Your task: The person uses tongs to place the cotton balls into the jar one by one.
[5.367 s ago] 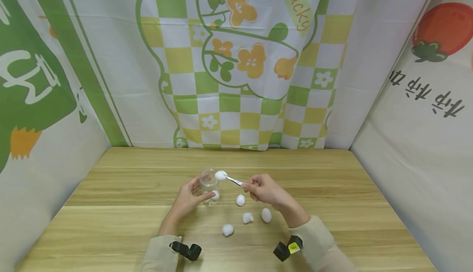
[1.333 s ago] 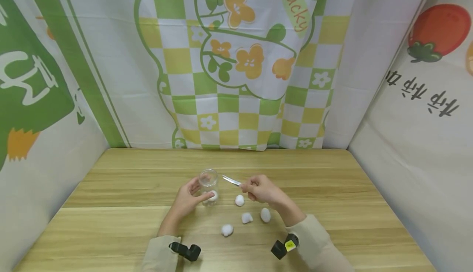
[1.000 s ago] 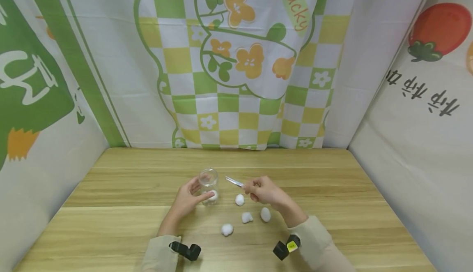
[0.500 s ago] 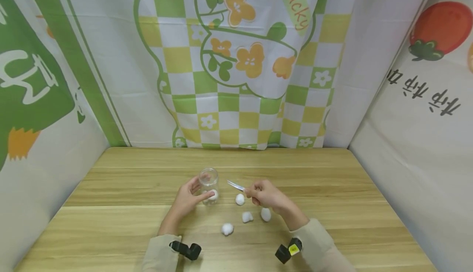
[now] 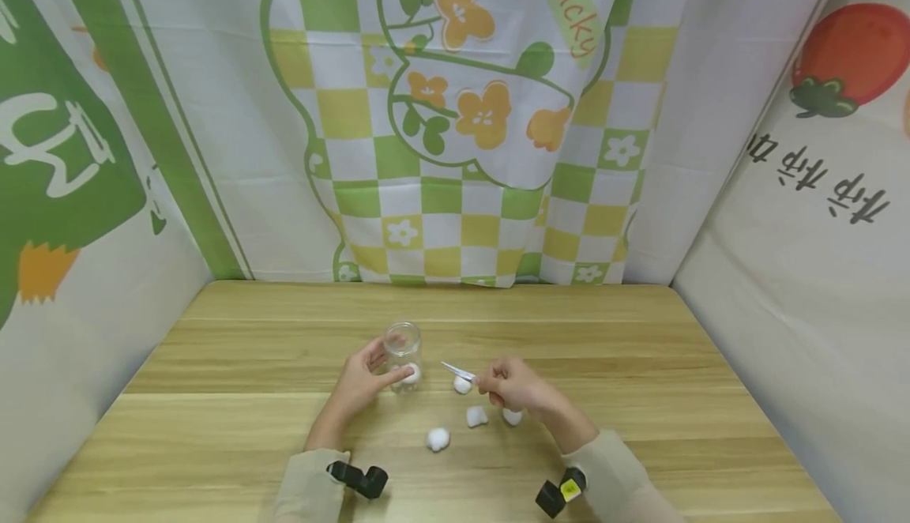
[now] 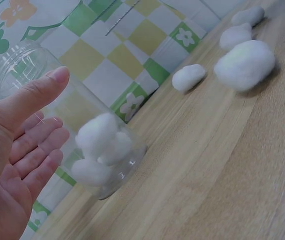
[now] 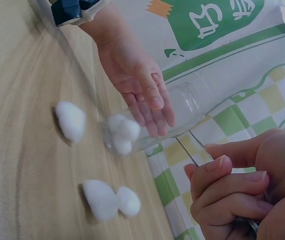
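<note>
Silvery tweezers [image 5: 457, 371] pinched in right hand [image 5: 517, 385]; left hand [image 5: 362, 379] grips clear jar [image 5: 404, 355].

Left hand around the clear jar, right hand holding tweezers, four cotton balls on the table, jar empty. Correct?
No, the jar isn't empty: the left wrist view shows cotton balls inside. The rest stands: left hand around it, right hand holding tweezers, four cotton balls on the table.

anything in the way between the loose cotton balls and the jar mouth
Nothing visible blocks it. The jar is open at the top, and the left hand holds it at the side without covering that opening. In the head view the tweezers in the right hand overlap only the nearest cotton ball.
</note>
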### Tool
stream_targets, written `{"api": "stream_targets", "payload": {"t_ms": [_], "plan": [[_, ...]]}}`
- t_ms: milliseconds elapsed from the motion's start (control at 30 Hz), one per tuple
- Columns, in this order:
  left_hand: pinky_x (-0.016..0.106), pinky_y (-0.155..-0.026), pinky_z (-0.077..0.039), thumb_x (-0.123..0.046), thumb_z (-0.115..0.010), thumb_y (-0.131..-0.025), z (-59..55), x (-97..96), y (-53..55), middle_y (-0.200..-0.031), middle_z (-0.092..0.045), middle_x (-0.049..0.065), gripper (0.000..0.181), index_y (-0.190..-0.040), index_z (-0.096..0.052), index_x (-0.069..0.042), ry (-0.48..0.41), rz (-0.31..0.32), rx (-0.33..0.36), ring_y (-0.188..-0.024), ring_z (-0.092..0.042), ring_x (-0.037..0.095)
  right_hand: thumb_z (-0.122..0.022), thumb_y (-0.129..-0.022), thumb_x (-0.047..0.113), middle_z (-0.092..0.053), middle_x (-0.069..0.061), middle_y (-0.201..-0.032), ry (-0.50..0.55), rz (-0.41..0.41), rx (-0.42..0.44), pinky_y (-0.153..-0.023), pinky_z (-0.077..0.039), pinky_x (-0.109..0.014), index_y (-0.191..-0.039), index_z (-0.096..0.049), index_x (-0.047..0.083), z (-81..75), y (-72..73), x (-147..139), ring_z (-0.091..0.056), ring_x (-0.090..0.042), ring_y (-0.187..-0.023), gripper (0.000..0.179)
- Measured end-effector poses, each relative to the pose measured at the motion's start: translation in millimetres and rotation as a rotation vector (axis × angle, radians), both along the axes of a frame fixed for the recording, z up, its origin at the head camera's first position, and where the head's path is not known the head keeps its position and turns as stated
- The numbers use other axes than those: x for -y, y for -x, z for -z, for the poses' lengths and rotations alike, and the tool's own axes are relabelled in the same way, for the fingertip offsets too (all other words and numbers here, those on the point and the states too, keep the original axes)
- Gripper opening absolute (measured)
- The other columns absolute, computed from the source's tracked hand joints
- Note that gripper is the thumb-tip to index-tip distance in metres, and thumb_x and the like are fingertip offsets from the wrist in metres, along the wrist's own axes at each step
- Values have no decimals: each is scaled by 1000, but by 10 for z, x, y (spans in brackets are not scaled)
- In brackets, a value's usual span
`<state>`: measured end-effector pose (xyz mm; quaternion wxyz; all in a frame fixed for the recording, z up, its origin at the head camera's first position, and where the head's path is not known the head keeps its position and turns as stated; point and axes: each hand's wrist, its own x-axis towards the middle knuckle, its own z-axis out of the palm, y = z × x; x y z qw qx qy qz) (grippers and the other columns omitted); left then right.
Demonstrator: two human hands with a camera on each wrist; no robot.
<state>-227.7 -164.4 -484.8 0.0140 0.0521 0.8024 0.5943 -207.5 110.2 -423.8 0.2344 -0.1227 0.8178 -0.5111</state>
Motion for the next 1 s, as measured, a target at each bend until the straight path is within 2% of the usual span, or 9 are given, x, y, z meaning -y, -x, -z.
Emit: {"api": "stream_targets", "payload": {"t_ms": [133,467,667,800,1000], "plan": [[48,-118,-38,-21,-78,-80,-3,-3,6,-147,-47,19,70,-141,-46,-10,-1,1,2,-137,-46,39,-57,-96,20,-44,5,-53,-12,15,11,-42,-24,-14,-86,-59,-10,47,-38,2,-32,-4,-47,31],[48,-117,-38,-20,-79,-80,4,-3,6,-147,-48,18,69,-140,-48,-10,-3,-3,-5,-136,-47,38,-57,-96,18,-43,4,-52,15,23,29,-43,-26,-16,-83,-58,-4,116,-83,3,-33,-4,-47,25],[48,-117,-38,-20,-78,-80,4,-2,1,-146,-49,17,68,-140,-49,-11,-7,1,-8,-136,-47,38,-58,-95,17,-43,4,-51,3,-20,9,-45,-26,-17,-84,-58,-12,138,-116,-10,-34,-5,-47,31],[49,-117,-38,-22,-78,-80,-2,4,1,-146,-49,17,68,-140,-48,-11,-5,6,-7,-136,-47,38,-59,-94,19,-44,5,-51,-31,-41,11,-45,-25,-15,-81,-58,-9,159,-135,-14,-35,-5,-49,31],[49,-117,-38,-23,-78,-80,-7,6,-2,-147,-48,17,68,-141,-48,-12,-2,8,-1,-137,-46,39,-61,-93,20,-45,6,-50,-60,-87,12,-42,-24,-14,-82,-58,-11,204,-167,-50,-34,-4,-46,33]]}}
